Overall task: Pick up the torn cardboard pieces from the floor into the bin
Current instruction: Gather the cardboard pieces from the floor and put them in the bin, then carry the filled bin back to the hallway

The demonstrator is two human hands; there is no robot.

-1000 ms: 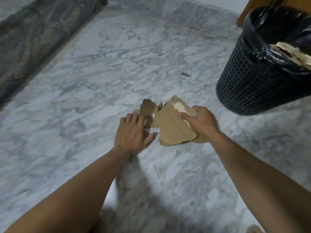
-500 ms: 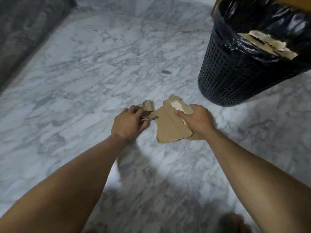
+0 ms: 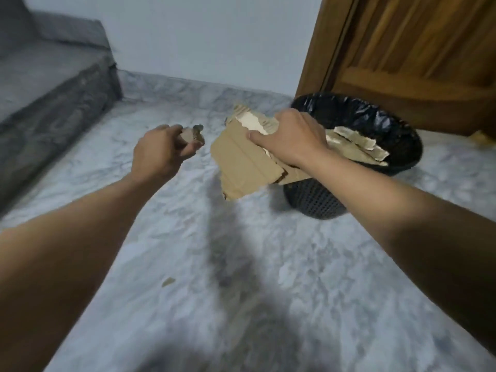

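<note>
Head view: our right hand (image 3: pixel 291 138) clamps large cardboard pieces (image 3: pixel 241 165) beside the bin (image 3: pixel 402 130) for dropping; left hand (image 3: pixel 161 151) pinches small scraps (image 3: pixel 192 135).

**Where there is room to move**

The grey marble floor (image 3: pixel 188 237) is wide open, with just one tiny brown cardboard scrap (image 3: pixel 168 282) on it. The round black mesh bin (image 3: pixel 316 200) is open on top but part full of torn cardboard (image 3: pixel 357 146). The brown wooden door (image 3: pixel 402 63) blocks behind; the grey sofa (image 3: pixel 53 84) blocks left.
</note>
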